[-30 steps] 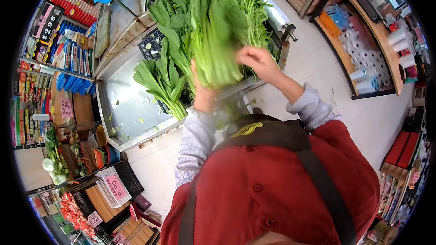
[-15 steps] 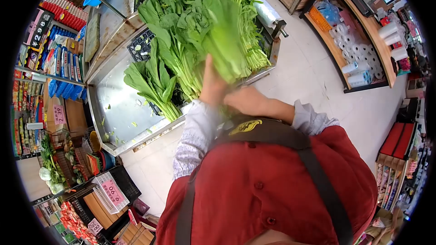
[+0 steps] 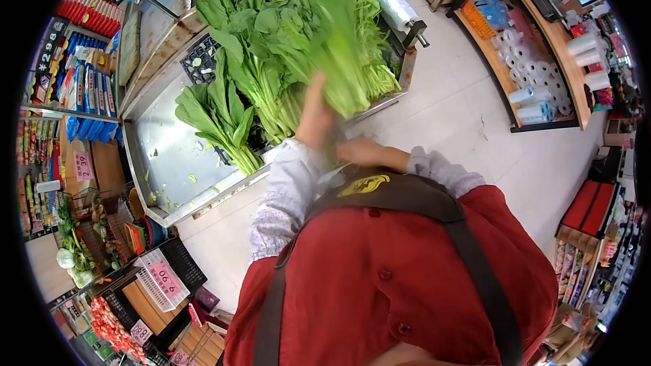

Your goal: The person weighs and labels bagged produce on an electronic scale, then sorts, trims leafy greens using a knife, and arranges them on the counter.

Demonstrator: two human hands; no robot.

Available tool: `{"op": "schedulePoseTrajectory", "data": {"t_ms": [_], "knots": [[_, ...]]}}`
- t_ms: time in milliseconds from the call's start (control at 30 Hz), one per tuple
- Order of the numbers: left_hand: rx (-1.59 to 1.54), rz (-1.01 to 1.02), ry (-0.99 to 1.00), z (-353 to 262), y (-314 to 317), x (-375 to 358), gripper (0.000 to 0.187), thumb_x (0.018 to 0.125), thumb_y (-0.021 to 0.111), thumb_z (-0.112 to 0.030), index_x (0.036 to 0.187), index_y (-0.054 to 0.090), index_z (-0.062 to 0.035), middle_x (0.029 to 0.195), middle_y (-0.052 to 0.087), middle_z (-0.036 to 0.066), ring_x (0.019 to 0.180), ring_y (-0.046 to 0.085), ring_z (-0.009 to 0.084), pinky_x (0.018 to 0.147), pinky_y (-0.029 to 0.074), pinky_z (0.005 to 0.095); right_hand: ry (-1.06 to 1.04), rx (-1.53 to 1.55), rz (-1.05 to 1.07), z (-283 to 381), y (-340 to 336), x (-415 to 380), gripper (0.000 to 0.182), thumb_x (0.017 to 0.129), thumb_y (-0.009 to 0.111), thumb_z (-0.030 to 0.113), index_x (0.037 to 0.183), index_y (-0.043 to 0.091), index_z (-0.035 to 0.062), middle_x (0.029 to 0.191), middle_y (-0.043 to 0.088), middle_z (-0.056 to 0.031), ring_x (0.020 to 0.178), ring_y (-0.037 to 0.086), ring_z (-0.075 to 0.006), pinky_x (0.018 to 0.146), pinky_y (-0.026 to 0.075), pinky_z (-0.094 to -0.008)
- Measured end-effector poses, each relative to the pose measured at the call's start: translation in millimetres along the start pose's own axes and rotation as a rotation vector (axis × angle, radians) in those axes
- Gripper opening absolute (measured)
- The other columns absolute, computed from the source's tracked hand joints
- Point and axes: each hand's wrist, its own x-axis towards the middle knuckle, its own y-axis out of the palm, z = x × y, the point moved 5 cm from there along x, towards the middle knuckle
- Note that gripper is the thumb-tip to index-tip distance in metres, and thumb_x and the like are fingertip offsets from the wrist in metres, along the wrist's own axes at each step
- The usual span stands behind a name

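My left hand [image 3: 316,119] is closed round the lower end of a bunch of leafy greens [image 3: 342,68], which is smeared by motion. The bunch leans over the heap of greens [image 3: 254,47], its stalks toward me. Close to my apron, my right hand [image 3: 363,152] has its fingers curled in just below and right of the left hand. A blurred patch lies between the two hands, and what the right fingers hold cannot be made out. A separate bunch of greens [image 3: 220,118] lies left of the heap on the metal display table [image 3: 159,139].
A roll of clear plastic [image 3: 397,7] is mounted at the table's right corner. At right stands a wooden counter [image 3: 576,74] with white rolls [image 3: 532,68]. Shelves of packaged goods [image 3: 95,88] line the left. A black crate [image 3: 186,268] stands lower left.
The bunch in my left hand has swung slightly to the right at its stalk end. My hands have moved a little apart. The whole view has shifted slightly.
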Motion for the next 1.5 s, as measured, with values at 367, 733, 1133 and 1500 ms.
{"op": "schedulePoseTrajectory", "data": {"t_ms": [367,733,1133,1500], "knots": [[0.291,0.004,0.071,20,-77,27,0.065,0.083,0.072,-0.022,0.132,0.034,-0.0024,0.125,0.05,0.013,0.112,0.052,0.0269,0.096,0.045,0.041,0.218,0.775,-0.19,-2,-63,-67,0.016,0.091,0.059,0.016,0.098,0.062,0.0017,0.071,0.059,0.0003,0.061,0.054,-0.0064,0.056,0.043,-0.0213],[0.687,-0.277,0.189,-13,-54,-72,0.057,0.089,0.065,-0.033,0.13,0.045,0.0017,0.12,0.057,0.011,0.104,0.056,0.017,0.087,0.045,0.0293,0.095,0.866,-0.15,59,-90,-53,0.017,0.095,0.046,0.014,0.106,0.054,0.0036,0.072,0.055,-0.0009,0.056,0.053,-0.0077,0.054,0.044,-0.0206],[0.188,0.032,-0.091,-14,-40,-124,0.022,0.097,0.05,-0.022,0.087,0.059,-0.0041,0.058,0.047,0.0,0.074,0.059,0.0163,0.078,0.049,0.0309,0.071,0.776,-0.028,73,-82,-36,0.016,0.096,0.049,0.017,0.101,0.057,0.0039,0.07,0.053,0.0004,0.061,0.049,-0.0075,0.057,0.042,-0.0205],[-0.244,0.782,-0.317,-15,28,-151,0.064,0.098,0.031,-0.051,0.138,0.034,-0.0009,0.066,0.058,0.008,0.052,0.055,0.0177,0.051,0.048,0.0297,-0.048,0.908,-0.228,99,-52,-27,0.027,0.092,0.055,0.02,0.111,0.06,0.0016,0.096,0.064,-0.0049,0.091,0.06,-0.0149,0.082,0.048,-0.0282]]}}
